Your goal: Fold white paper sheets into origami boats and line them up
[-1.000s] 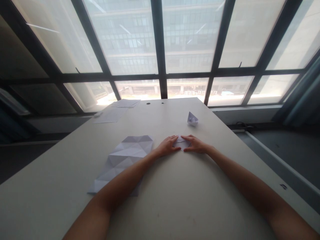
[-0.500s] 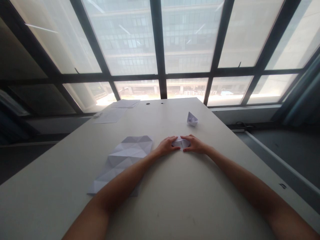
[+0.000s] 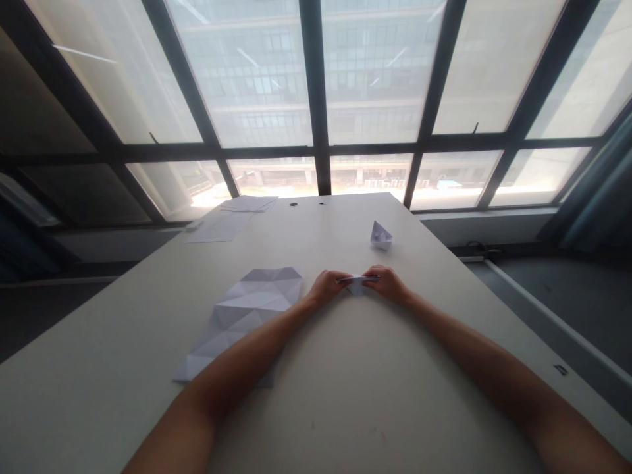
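Between both hands, just above the white table [image 3: 345, 368], is a small piece of folded white paper [image 3: 357, 284]. My left hand [image 3: 330, 287] pinches its left end, with the fingers closed. At the opposite end my right hand [image 3: 388, 283] grips it the same way, thumb and fingers pressed together. The paper shows a thin, nearly level upper edge and a pointed part below the middle. Beyond the hands a folded paper boat [image 3: 381, 236] stands on the table. Left of my left forearm lies a large creased sheet of paper [image 3: 257, 296], partly hidden under the arm.
Flat paper sheets [image 3: 222, 227] lie at the table's far left corner, beside a small pale object [image 3: 194, 224]. A round cable hole [image 3: 293, 204] is near the far edge. Large framed windows [image 3: 370, 72] rise behind the table. A small dark mark [image 3: 560, 370] is at the right edge.
The folded paper was spread wider with its face showing; now it is seen nearly edge-on. Both hands have closed from curved fingers into pinches at its ends. The boat and creased sheet stay put.
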`<state>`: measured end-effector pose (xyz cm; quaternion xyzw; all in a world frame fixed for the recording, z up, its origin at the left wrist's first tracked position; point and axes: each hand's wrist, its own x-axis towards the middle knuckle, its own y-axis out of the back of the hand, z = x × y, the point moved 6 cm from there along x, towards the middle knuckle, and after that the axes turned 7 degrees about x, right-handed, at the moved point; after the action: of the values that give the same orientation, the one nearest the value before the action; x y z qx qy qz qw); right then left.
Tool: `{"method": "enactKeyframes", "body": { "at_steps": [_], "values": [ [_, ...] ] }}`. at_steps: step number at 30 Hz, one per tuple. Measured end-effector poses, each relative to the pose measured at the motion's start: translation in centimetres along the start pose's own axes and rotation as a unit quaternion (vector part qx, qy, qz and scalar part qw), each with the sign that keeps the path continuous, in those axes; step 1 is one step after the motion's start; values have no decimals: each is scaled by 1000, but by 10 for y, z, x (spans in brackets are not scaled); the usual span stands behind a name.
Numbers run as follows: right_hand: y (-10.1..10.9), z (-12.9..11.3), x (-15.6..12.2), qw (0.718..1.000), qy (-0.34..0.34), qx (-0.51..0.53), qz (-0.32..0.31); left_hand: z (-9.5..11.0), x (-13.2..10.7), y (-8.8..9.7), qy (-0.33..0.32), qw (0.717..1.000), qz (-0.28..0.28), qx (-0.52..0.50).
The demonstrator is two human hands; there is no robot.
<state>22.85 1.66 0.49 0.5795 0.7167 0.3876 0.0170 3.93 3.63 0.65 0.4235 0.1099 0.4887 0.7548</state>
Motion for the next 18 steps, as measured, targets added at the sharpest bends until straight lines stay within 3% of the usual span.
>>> {"method": "enactKeyframes", "body": {
  "at_steps": [9,18],
  "values": [
    [12,9,1,983,1,126,132,3,0,12,-32,989,96,-106],
    [6,22,2,968,-53,210,128,-6,1,12,-1,983,132,-124]
  ]
}}
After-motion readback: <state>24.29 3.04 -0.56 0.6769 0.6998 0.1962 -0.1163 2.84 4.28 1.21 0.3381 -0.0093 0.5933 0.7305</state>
